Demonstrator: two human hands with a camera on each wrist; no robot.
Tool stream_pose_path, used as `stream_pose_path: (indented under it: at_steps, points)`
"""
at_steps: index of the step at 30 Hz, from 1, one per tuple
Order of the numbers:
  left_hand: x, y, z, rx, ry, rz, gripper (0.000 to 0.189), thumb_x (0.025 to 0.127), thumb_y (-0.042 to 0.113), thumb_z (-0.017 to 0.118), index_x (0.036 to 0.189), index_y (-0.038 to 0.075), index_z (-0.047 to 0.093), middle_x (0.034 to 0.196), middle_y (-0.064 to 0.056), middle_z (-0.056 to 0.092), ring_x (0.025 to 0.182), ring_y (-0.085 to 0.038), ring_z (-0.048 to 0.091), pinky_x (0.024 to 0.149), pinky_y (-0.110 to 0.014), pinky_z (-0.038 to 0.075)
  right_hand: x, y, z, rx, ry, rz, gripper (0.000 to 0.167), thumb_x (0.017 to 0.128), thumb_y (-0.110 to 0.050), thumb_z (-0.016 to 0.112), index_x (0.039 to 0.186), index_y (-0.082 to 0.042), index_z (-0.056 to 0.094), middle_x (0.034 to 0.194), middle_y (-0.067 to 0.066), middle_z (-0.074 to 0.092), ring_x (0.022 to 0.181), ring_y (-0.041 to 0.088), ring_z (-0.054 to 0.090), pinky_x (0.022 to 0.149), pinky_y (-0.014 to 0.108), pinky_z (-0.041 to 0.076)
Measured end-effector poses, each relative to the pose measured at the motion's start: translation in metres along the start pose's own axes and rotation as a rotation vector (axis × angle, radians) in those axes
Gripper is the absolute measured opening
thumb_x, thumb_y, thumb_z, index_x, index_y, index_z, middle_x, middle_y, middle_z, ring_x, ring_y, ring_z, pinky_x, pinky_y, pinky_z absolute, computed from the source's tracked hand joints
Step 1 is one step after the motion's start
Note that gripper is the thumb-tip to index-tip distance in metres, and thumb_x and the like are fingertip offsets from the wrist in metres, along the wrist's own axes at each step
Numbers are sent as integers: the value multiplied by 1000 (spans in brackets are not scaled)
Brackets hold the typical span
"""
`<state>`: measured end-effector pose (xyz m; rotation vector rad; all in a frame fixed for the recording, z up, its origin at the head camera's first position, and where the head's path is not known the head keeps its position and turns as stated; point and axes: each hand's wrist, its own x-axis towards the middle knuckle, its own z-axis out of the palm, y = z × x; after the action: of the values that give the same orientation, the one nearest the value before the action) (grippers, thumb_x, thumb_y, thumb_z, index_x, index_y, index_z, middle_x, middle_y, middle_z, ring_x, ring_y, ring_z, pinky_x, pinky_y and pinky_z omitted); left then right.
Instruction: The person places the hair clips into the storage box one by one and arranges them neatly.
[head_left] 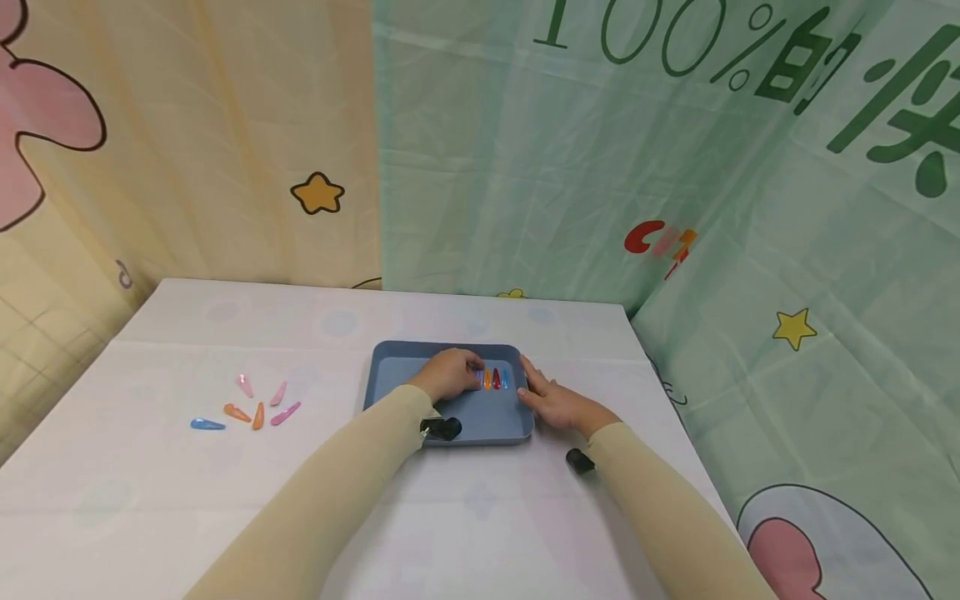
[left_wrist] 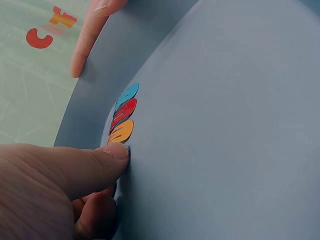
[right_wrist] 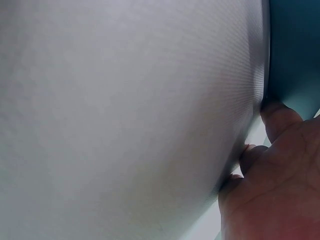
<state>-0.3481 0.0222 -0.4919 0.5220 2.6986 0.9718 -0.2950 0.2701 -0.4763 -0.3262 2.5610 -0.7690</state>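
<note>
A blue-grey tray [head_left: 487, 423] lies on the table. My left hand [head_left: 448, 373] reaches into it, thumb and fingers pinching a purple hair clip [head_left: 479, 380] that they mostly cover. Just right of those fingers, an orange hair clip [left_wrist: 122, 131], a red hair clip [left_wrist: 124, 112] and a light blue hair clip [left_wrist: 128, 95] lie side by side in a row. In the left wrist view my left thumb sits right beside the orange one. My right hand [head_left: 561, 406] rests against the tray's right edge, index finger extended along the rim and thumb touching the side.
Left of the tray, several loose hair clips lie on the white table [head_left: 465, 533]: a blue clip [head_left: 207, 424], orange clips [head_left: 237, 412], pink clips [head_left: 244, 385] and a magenta clip [head_left: 286, 413]. Printed curtains [head_left: 510, 167] hang behind and to the right.
</note>
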Motion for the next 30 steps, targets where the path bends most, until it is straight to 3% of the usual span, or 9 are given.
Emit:
stream_pose_path:
  at_steps: [30]
  points:
    - [-1,-1,2,-27,7,-10,35,93,23,81,126,14,76,104,-2,74,90,-16,62,91,-37,53,1,1,1,4,-2,7,73,114,-45,35,170,-28,-8,178,11,2,162,46,-2,129,65,0]
